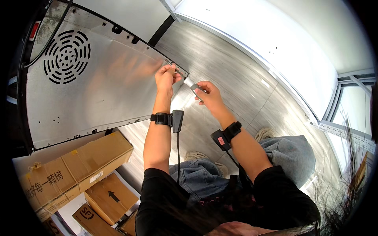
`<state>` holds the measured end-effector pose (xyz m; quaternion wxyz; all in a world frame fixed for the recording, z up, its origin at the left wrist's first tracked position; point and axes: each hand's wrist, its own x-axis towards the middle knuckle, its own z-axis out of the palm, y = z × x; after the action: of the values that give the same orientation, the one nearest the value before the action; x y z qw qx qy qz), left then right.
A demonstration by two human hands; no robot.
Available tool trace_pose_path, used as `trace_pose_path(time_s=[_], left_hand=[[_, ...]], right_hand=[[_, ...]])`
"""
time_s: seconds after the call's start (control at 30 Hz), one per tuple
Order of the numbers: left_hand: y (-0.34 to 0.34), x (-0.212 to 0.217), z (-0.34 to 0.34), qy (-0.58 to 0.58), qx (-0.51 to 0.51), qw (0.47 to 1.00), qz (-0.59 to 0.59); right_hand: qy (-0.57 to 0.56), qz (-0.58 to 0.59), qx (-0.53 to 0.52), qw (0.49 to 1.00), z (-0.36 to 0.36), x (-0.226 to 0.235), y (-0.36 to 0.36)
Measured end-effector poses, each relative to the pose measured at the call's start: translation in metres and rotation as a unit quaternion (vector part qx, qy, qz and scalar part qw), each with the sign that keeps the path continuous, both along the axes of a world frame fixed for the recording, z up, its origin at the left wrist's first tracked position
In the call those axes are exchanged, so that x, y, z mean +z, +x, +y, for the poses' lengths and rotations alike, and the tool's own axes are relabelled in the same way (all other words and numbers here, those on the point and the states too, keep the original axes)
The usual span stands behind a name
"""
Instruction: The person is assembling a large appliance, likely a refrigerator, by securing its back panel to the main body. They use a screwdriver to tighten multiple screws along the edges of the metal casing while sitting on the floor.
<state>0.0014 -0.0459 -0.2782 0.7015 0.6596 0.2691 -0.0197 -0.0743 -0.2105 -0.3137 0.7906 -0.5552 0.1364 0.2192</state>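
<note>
A large silver metal panel (118,90) with a round slotted vent stands at my left. At its far right corner, my right hand (208,95) grips the grey handle of a screwdriver (195,88). The tool's pale front end and thin dark shaft point toward the panel's edge. My left hand (167,77) is closed, thumb and fingertips pinched at the shaft close to that corner. The tip and whatever it meets are too small to make out. Both wrists carry black straps with small boxes and cables.
Cardboard boxes (112,194) are stacked at the lower left, below the panel. A black cable (55,37) hangs across the panel's upper left. White cabinet-like surfaces (267,43) rise at the far right, beyond the grey wood-look floor (232,70). My knees and shoes are below my arms.
</note>
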Motion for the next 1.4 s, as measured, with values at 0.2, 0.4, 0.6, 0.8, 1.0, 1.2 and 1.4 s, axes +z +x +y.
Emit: trace_pose_path(time_s=[0.2, 0.4, 0.6, 0.8, 1.0, 1.2, 1.4], left_hand=[[0.002, -0.005, 0.0, 0.055, -0.005, 0.998, 0.0], [0.002, -0.008, 0.006, 0.033, -0.028, 0.999, -0.005], [0.002, 0.009, -0.01, 0.007, -0.009, 1.0, 0.022], [0.0, 0.005, -0.007, -0.006, -0.008, 1.0, 0.003], [0.001, 0.008, -0.012, -0.019, 0.026, 0.999, 0.009], [0.001, 0.008, -0.014, 0.037, -0.008, 0.999, 0.034], [0.0, -0.003, -0.003, 0.0, -0.016, 1.0, 0.014]], right_hand=[[-0.134, -0.163, -0.034, 0.977, 0.009, -0.007, -0.008], [0.038, 0.083, 0.041, 0.995, -0.004, 0.013, 0.004], [-0.1, -0.084, 0.006, 0.991, 0.002, -0.006, -0.001], [-0.025, -0.028, -0.03, 0.999, 0.004, 0.006, -0.005], [-0.005, 0.052, 0.026, 0.998, -0.005, 0.011, 0.002], [-0.091, -0.072, -0.003, 0.993, 0.003, -0.011, -0.003], [-0.031, 0.03, 0.056, 0.998, -0.001, 0.005, -0.001]])
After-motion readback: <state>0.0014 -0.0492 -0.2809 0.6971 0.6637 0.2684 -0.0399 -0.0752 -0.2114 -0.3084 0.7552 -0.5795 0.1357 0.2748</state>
